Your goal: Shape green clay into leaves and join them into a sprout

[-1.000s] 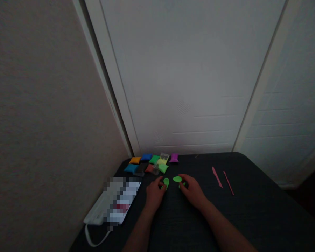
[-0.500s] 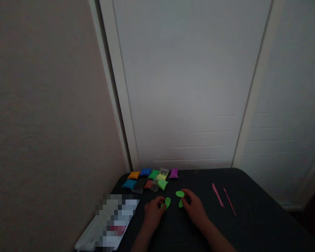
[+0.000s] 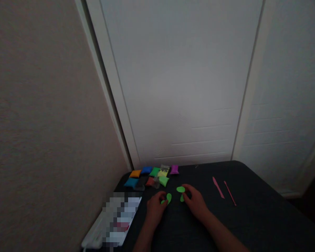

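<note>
Bright green modelling clay [image 3: 169,197] shows at the fingertips of my left hand [image 3: 155,206], which is closed on it in a pinch. One lobe points up and another lies partly behind the thumb. Across a small gap, my right hand [image 3: 197,202] pinches a second green clay piece [image 3: 181,189] between thumb and fingers. A flat oval lobe reaches left above the thumb, and a smaller lobe [image 3: 182,198] shows below it. Whether the lobes in each hand are joined is hidden by my fingers.
Several coloured clay packets, including an orange packet [image 3: 135,174] and a purple packet [image 3: 174,169], lie at the back left of the dark table [image 3: 254,217]. A pink plastic knife [image 3: 218,187] and a thin pink stick [image 3: 230,193] lie right. A partly blurred white sheet [image 3: 131,215] lies left.
The whole view has tilted and shifted slightly. The lower green lobe at my right hand shows less than before, and my left hand's clay looks turned a little. Both hands keep their pinch.
</note>
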Action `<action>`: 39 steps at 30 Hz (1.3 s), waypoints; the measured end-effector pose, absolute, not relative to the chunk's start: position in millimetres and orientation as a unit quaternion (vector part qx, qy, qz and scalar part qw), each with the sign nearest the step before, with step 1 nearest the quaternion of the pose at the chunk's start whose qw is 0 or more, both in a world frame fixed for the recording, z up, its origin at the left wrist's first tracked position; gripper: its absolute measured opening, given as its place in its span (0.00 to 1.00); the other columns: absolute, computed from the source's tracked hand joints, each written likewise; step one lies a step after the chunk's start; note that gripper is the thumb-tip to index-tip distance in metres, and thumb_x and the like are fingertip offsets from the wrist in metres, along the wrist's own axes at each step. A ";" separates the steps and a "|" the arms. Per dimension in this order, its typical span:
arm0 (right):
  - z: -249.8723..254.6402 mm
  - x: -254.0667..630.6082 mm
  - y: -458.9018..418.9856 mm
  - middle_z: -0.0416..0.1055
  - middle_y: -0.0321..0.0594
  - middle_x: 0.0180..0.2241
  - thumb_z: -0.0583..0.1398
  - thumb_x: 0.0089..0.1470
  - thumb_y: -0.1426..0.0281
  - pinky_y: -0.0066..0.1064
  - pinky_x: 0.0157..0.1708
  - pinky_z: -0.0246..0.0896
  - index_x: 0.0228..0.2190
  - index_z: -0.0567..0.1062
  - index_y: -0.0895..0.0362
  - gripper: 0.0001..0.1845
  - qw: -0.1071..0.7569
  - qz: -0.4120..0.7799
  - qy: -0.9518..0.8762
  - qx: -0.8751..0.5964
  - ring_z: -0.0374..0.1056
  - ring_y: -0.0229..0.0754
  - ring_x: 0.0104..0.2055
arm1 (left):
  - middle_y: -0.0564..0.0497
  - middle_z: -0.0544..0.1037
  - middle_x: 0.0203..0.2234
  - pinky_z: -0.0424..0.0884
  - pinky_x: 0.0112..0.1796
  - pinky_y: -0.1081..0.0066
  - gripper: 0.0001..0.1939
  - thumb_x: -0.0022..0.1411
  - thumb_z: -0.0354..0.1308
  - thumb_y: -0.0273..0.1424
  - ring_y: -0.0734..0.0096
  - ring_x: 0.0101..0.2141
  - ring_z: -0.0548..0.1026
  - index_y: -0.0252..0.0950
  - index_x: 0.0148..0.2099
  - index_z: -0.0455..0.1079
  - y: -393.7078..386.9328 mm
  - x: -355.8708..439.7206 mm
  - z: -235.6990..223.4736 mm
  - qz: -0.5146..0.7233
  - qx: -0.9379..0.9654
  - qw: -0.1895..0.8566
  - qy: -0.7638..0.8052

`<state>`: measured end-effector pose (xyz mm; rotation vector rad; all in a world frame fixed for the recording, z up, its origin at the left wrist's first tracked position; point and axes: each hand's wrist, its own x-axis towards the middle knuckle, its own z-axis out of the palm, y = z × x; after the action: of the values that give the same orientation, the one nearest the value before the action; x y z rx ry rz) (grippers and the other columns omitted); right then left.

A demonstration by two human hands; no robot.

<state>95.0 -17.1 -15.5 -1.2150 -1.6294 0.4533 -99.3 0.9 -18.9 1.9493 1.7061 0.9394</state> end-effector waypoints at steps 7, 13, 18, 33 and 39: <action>-14.4 89.7 -24.2 0.70 0.39 0.37 0.53 0.47 0.73 0.35 0.42 0.58 0.42 0.68 0.54 0.17 0.479 0.161 -0.719 -0.477 0.65 0.40 0.38 | 0.49 0.73 0.38 0.60 0.46 0.63 0.15 0.53 0.51 0.40 0.64 0.43 0.67 0.40 0.39 0.71 -8.2 -90.5 -5.9 0.425 0.721 0.133 0.531; -11.0 82.4 -33.3 0.70 0.38 0.38 0.54 0.48 0.73 0.35 0.43 0.57 0.41 0.69 0.52 0.16 0.459 0.143 -0.758 -0.441 0.64 0.40 0.40 | 0.50 0.74 0.34 0.60 0.45 0.61 0.09 0.52 0.54 0.38 0.63 0.42 0.66 0.40 0.32 0.72 -12.7 -83.9 -5.8 0.413 0.747 0.090 0.514; -10.6 83.1 -33.3 0.71 0.39 0.36 0.55 0.49 0.68 0.34 0.41 0.58 0.41 0.68 0.54 0.15 0.456 0.144 -0.750 -0.457 0.64 0.41 0.38 | 0.51 0.74 0.34 0.57 0.45 0.59 0.08 0.54 0.52 0.36 0.62 0.44 0.65 0.41 0.33 0.71 -16.0 -82.3 -5.9 0.410 0.758 0.043 0.506; -9.9 84.3 -30.5 0.71 0.36 0.33 0.53 0.51 0.70 0.32 0.39 0.58 0.34 0.70 0.54 0.09 0.435 0.102 -0.753 -0.483 0.64 0.40 0.36 | 0.50 0.73 0.37 0.57 0.45 0.61 0.07 0.55 0.52 0.31 0.62 0.44 0.64 0.41 0.35 0.71 -26.5 -70.9 -7.1 0.417 0.765 -0.029 0.489; -10.4 84.4 -30.9 0.70 0.37 0.32 0.54 0.49 0.71 0.33 0.39 0.58 0.34 0.70 0.54 0.09 0.449 0.108 -0.753 -0.469 0.64 0.40 0.35 | 0.49 0.73 0.36 0.59 0.44 0.62 0.07 0.54 0.52 0.30 0.63 0.43 0.65 0.40 0.34 0.71 -30.0 -68.2 -4.2 0.440 0.759 0.007 0.480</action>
<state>84.4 -30.9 -10.4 -1.1592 -1.8623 0.2668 -68.2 -30.0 -4.2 2.3730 1.4994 1.3773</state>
